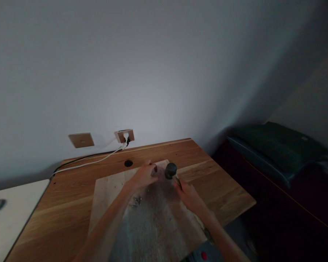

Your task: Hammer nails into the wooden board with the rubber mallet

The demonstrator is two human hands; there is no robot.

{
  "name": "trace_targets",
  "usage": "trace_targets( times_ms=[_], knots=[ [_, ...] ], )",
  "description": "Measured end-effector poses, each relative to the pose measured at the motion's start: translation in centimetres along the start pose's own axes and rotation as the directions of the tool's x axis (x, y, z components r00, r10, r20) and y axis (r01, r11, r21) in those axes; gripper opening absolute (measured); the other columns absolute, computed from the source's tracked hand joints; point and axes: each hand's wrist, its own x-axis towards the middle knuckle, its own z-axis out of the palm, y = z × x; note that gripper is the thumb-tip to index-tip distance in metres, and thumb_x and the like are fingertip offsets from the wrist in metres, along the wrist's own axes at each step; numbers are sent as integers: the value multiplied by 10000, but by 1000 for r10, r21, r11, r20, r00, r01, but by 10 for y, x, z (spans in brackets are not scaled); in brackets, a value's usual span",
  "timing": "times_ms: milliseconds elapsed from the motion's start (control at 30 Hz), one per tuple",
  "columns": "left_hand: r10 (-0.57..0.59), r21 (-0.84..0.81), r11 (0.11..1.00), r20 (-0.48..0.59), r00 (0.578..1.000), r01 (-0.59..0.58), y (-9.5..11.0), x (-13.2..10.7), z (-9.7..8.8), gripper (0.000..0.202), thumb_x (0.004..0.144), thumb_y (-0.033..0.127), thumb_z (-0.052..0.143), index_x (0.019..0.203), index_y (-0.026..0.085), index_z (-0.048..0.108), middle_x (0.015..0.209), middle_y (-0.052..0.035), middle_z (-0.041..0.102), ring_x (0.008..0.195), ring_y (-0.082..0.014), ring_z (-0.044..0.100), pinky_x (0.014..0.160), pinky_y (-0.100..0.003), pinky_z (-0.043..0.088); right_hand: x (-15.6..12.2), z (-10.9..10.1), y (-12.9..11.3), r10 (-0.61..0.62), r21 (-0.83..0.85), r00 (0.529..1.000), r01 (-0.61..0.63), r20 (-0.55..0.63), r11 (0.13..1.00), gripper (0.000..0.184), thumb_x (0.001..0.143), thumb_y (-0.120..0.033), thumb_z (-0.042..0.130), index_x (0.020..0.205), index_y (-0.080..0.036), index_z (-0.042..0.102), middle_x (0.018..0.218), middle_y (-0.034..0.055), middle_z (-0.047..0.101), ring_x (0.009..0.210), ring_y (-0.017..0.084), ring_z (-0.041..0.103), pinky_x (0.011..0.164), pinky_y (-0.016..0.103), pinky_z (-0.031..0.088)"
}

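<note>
My right hand (pixel 188 196) is closed round the handle of a hammer with a dark head (pixel 170 170), which hovers just above a pale board (pixel 155 214) lying on the wooden desk (pixel 68 203). My left hand (pixel 144 175) rests on the far part of the board, fingers pinched together beside the hammer head; what they pinch is too small to make out. Several small nails (pixel 136 201) lie on the board by my left forearm.
A white cable (pixel 93 161) runs from a wall socket (pixel 124 135) across the desk's back edge. A round cable hole (pixel 128 163) sits behind the board. A white surface (pixel 13 214) adjoins on the left; dark cushioned furniture (pixel 276 149) stands right.
</note>
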Motion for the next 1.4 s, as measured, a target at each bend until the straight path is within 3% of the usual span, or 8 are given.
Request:
trace_targets(
  times_ms=[133,300,533,700,867,1067,1267,1400],
  knots=[
    [-21,149,989,236,971,-15,14,-34,-20,165,719,290,731,852,208,677,856,-66,666,763,-262,650,662,-313,479,-6,14,11,1,12,999,0,-36,1000,340,1055,-313,380,1195,-156,648,1067,174,774,970,303,750,733,306,450],
    [-9,102,995,198,980,-12,28,-56,-16,163,705,107,623,809,224,668,815,-47,681,775,-240,658,664,-281,451,-5,19,17,-14,33,998,17,-66,999,358,1054,-386,403,1202,-177,653,1015,155,781,956,312,747,725,308,460],
    [-45,-200,979,13,999,47,4,-15,-10,216,701,68,609,856,196,686,771,5,694,701,-172,644,674,-240,467,-4,19,18,-26,31,998,28,-64,999,344,1060,-380,413,1145,-164,666,1009,158,779,899,296,753,702,298,445],
    [-100,-196,977,-66,993,85,-10,-5,6,180,741,60,615,857,175,691,813,-21,716,769,-197,663,742,-278,495,-5,17,16,-20,33,997,22,-68,999,316,1055,-370,432,1135,-174,667,1015,146,783,945,295,747,735,296,452],
    [-40,-113,993,-58,998,33,-6,-9,7,354,763,44,612,1066,190,721,1014,-65,718,920,-219,678,848,-309,523,-6,14,13,0,32,998,2,-55,999,316,1059,-343,411,1142,-160,654,1057,166,779,954,304,747,730,306,438],
    [81,150,984,118,990,-98,13,-2,-1,224,811,35,595,889,203,721,1029,-100,692,1016,-263,666,943,-356,510,-6,12,10,-9,51,999,11,-38,999,292,1055,-321,412,1136,-166,646,988,147,786,931,299,755,692,297,416],
    [-2,-14,1000,8,1000,2,4,3,2,369,795,19,600,1081,219,718,1032,-68,756,939,-225,709,882,-303,527,-6,8,9,-3,81,999,6,-41,997,274,1061,-320,417,1118,-177,644,995,145,786,938,289,757,686,287,411],
    [-64,-141,988,-57,996,56,-9,1,2,246,833,71,607,979,208,750,989,-54,786,916,-226,728,871,-309,536,-6,8,9,0,94,999,3,-40,996,272,1068,-311,407,1091,-171,639,968,142,782,965,282,753,708,281,417]
  ],
)
